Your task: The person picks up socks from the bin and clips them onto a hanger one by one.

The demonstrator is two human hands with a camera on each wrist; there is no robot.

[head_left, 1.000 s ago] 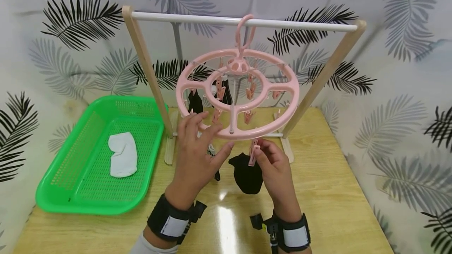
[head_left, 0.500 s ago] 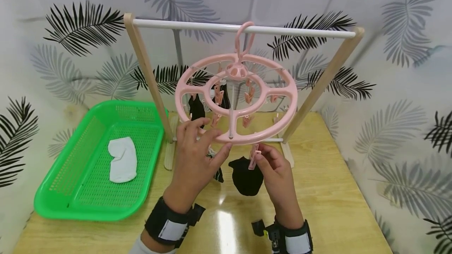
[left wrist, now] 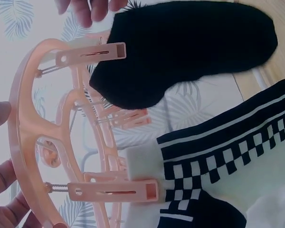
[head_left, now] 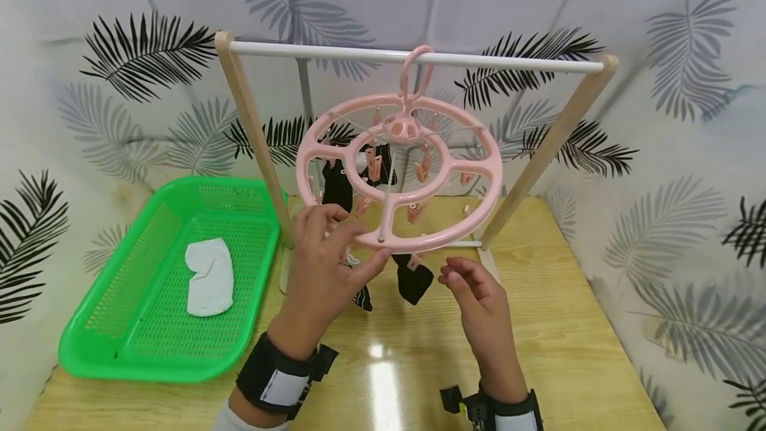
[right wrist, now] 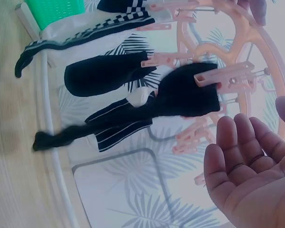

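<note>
A pink round clip hanger (head_left: pixel 443 243) hangs by its hook from a white rod. My left hand (head_left: pixel 323 271) holds its front rim between thumb and fingers. Just below that rim a black sock (head_left: pixel 415 281) dangles from a pink clothespin (right wrist: pixel 223 75). My right hand (head_left: pixel 479 298) is to the right of this sock, apart from it, with fingers loosely bent and nothing in them. In the left wrist view, a white sock with black checks and stripes (left wrist: pixel 228 152) hangs from another clothespin (left wrist: pixel 114 191). Further black socks (head_left: pixel 338 186) hang on the hanger's left and back.
A green basket (head_left: pixel 161 371) stands on the left of the wooden table (head_left: pixel 568 364), with a white sock (head_left: pixel 211 278) lying inside. The rod (head_left: pixel 335 53) rests on wooden posts (head_left: pixel 553 145). Patterned cloth covers the wall behind.
My right hand has let go of the clothespin and drawn back to the right and down. The black sock now hangs free and has turned. My left hand stays at the rim.
</note>
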